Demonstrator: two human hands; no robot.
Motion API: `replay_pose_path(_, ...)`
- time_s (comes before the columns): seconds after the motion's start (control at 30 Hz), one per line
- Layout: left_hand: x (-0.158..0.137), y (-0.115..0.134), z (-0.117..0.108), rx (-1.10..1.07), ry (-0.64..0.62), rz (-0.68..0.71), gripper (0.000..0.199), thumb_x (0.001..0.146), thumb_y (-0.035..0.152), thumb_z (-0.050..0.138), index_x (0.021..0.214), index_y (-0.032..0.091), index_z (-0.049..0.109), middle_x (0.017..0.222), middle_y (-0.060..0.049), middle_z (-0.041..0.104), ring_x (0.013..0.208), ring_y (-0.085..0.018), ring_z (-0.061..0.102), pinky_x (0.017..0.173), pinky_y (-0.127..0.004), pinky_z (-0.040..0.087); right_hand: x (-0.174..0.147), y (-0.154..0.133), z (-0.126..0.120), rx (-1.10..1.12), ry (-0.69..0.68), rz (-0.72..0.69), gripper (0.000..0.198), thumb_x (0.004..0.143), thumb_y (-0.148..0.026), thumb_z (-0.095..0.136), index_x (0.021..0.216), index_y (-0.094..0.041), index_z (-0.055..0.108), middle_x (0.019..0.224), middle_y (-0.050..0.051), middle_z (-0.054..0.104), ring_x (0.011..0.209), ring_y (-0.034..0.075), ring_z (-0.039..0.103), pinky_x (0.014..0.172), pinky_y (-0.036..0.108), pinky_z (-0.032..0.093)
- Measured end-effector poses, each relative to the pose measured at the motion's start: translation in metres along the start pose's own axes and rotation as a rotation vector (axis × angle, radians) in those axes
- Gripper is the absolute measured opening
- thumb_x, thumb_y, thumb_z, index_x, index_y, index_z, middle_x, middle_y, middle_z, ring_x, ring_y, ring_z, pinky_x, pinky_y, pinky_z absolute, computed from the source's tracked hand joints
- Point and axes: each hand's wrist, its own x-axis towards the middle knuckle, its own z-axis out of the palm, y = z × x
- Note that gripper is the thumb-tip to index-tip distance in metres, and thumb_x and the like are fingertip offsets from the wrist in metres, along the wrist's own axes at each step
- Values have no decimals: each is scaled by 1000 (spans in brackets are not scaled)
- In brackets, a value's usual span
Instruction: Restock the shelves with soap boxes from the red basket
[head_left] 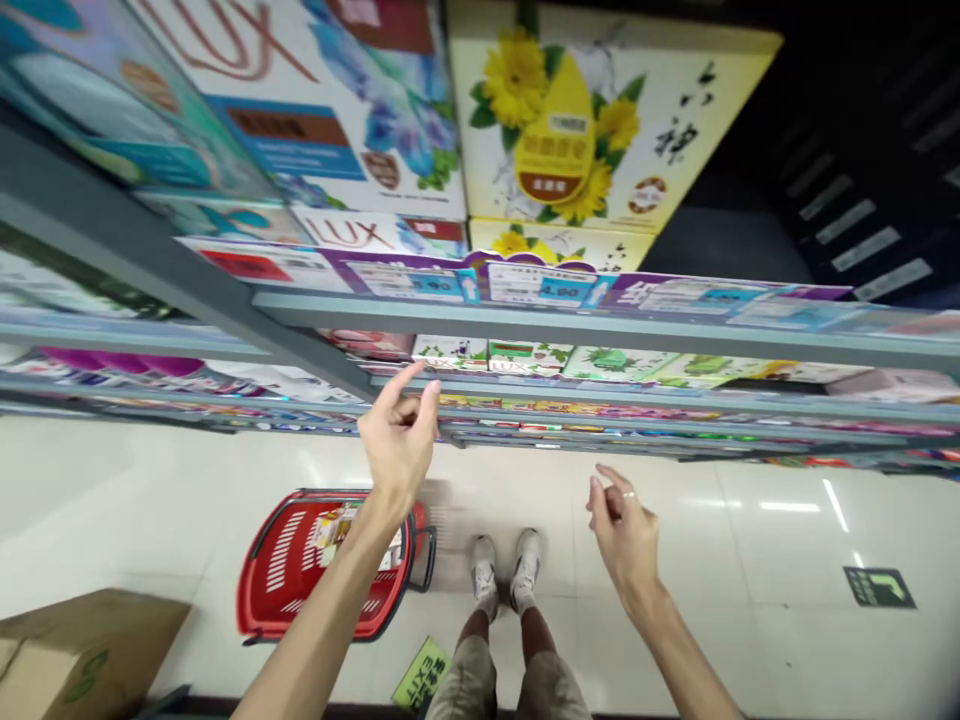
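Note:
My left hand (399,440) is raised in front of the lower shelves, index finger and thumb apart, other fingers curled, nothing held. Above the floor to the right, my right hand (624,525) is loosely bent with a gap between thumb and index finger; it wears a ring and is empty. On the upper shelf, a white LUX box (315,110) stands beside a yellow box with yellow flowers (600,60). Below, nearest my left hand, sit small LUX boxes (450,352). Neither hand appears to touch the goods.
A red shopping basket (251,590) with a few packages inside stands on the floor, partly behind my left forearm. A cardboard box (97,650) lies at lower left. Price labels (540,285) line the shelf edge. A dark gap (720,240) shows right of the yellow box.

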Motion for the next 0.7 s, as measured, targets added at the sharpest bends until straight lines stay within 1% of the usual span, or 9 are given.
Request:
replay_pose_path(0.1, 11, -9, -10, 135, 3, 164, 36, 96, 38, 68, 122, 15, 76, 47, 11, 43, 46, -8, 32, 51, -20, 35, -41, 2, 19, 9, -125, -46, 32, 106, -38, 55, 125, -15, 66, 62, -4, 68, 45, 9, 58, 48, 18, 50)
replay_pose_path(0.2, 26, -9, -5, 225, 11, 334, 29, 95, 33, 68, 115, 14, 79, 48, 12, 34, 49, -8, 25, 54, -20, 35, -73, -6, 37, 24, -215, -73, 31, 107, -37, 53, 124, -15, 68, 71, 3, 77, 50, 13, 68, 51, 21, 56)
replay_pose_path(0.27, 33, -8, 2, 263, -26, 377, 31, 96, 32, 68, 120, 15, 78, 48, 13, 31, 51, -10, 23, 55, -21, 34, -87, -14, 46, 18, -269, -66, 30, 107, -35, 51, 123, -17, 69, 78, 6, 81, 54, 17, 74, 53, 24, 59)
replay_pose_path(0.37, 39, -7, 9, 306, -70, 412, 32, 97, 33, 69, 121, 17, 79, 47, 13, 31, 52, -11, 21, 54, -23, 32, -98, -22, 56, 7, -333, -35, 32, 108, -36, 49, 123, -19, 71, 83, 8, 83, 55, 20, 76, 54, 28, 61)
replay_pose_path(0.47, 40, -5, 8, 303, -49, 412, 31, 97, 35, 69, 118, 16, 80, 46, 12, 33, 51, -11, 21, 54, -23, 32, -98, -27, 63, 9, -374, -13, 34, 108, -37, 48, 124, -19, 71, 86, 9, 83, 58, 21, 76, 57, 29, 62)
replay_pose_path(0.57, 31, -5, -2, 219, 0, 381, 38, 95, 37, 69, 126, 14, 75, 47, 11, 39, 49, -9, 26, 55, -22, 35, -95, -28, 69, 25, -386, -4, 35, 107, -39, 48, 124, -19, 72, 89, 10, 83, 62, 20, 77, 62, 28, 63)
replay_pose_path(0.63, 14, -11, -9, 130, 6, 345, 40, 95, 39, 69, 127, 16, 73, 49, 10, 43, 48, -9, 30, 55, -23, 36, -97, -24, 73, 32, -395, 21, 39, 108, -42, 46, 126, -19, 71, 85, 8, 81, 62, 19, 76, 62, 28, 62)
replay_pose_path(0.67, 0, -18, -13, 86, -12, 286, 39, 96, 40, 68, 127, 16, 74, 50, 9, 45, 47, -9, 32, 55, -24, 37, -101, -20, 75, 28, -409, 45, 41, 108, -43, 45, 128, -18, 70, 83, 7, 80, 62, 18, 75, 62, 28, 61)
replay_pose_path(0.7, -18, -28, -18, 54, -58, 188, 39, 98, 41, 65, 127, 18, 73, 51, 8, 48, 48, -10, 35, 55, -25, 37, -107, -15, 75, 6, -437, 83, 43, 108, -44, 43, 130, -18, 69, 81, 7, 79, 63, 18, 74, 63, 28, 60)
